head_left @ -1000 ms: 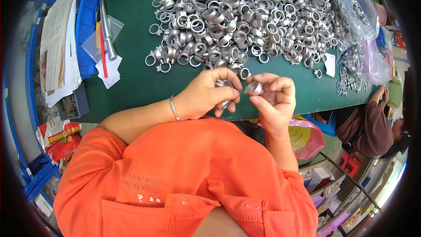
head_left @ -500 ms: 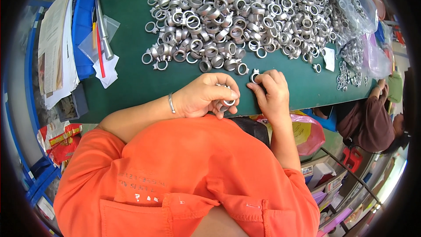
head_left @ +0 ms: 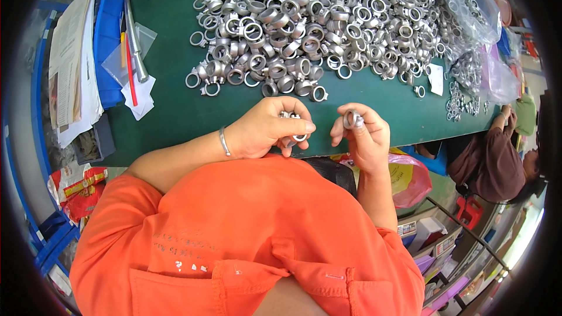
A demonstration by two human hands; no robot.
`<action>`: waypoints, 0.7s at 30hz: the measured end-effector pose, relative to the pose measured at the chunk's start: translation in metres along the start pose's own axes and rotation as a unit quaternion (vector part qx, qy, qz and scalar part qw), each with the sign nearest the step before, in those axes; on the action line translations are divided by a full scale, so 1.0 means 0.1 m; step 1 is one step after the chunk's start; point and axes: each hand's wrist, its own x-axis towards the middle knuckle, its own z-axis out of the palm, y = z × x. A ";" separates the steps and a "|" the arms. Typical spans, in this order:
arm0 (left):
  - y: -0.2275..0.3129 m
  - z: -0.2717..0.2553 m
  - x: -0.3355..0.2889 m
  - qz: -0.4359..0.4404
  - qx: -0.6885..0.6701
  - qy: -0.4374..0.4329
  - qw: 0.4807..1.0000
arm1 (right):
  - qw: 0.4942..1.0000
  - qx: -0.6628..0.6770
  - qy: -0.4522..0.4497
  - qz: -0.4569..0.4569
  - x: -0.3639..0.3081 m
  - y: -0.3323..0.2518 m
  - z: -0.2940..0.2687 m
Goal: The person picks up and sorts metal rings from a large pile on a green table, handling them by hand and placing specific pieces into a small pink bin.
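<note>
- A single ring (head_left: 350,120) of grey metal, with a small lug on its band, is held above the near edge of the table, apart from the heap.
- It is gripped by the right hand (head_left: 371,141) between thumb and fingertips; the other fingers are loosely bent. Since so little of the band is covered, it could be dropped if the pinch were loosened or the ring rolled on its curved side.
- More rings, the clutched rings (head_left: 300,137), are enclosed in the left hand (head_left: 263,127), whose fingers are curled around them with the thumb laid across. How many are held cannot be told. One could be squeezed out if the hand were overfilled or the curl relaxed.
- Just beyond the hands, a broad heap of similar rings (head_left: 311,44) is spread over the green table (head_left: 167,118). If it were knocked by a knuckle, loose rings could be slid toward the near edge, and a held ring dropped there could be easily mixed in.
- A stray ring (head_left: 419,91) is left near a paper slip (head_left: 435,79), where it could be overlooked.
- Farther right, small metal parts (head_left: 455,105) are scattered beside a clear plastic bag (head_left: 477,29); they could be mixed with the heap if the bag were tugged.
</note>
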 end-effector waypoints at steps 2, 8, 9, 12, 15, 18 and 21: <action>0.00 -0.01 -0.01 -0.002 -0.002 0.002 1.000 | 0.999 0.001 0.025 0.037 -0.01 -0.04 0.05; 0.04 0.03 -0.04 -0.015 -0.004 0.012 1.000 | 0.979 0.168 -0.012 0.118 0.01 -0.04 -0.04; 0.04 0.02 -0.04 -0.014 -0.007 0.012 1.000 | 0.972 0.199 -0.022 0.125 0.02 -0.03 -0.05; 0.01 -0.02 -0.04 -0.009 -0.016 0.011 1.000 | 0.962 0.270 -0.007 0.040 0.03 0.00 0.03; -0.01 -0.04 -0.05 -0.011 -0.010 0.014 1.000 | 0.989 0.114 0.089 -0.042 0.11 -0.01 0.08; -0.01 -0.04 -0.05 -0.014 -0.007 0.008 1.000 | 0.926 -0.357 0.088 -0.086 0.23 0.03 0.15; 0.00 -0.04 -0.05 -0.008 -0.013 0.003 1.000 | 0.795 -0.570 0.076 -0.195 0.37 0.17 0.24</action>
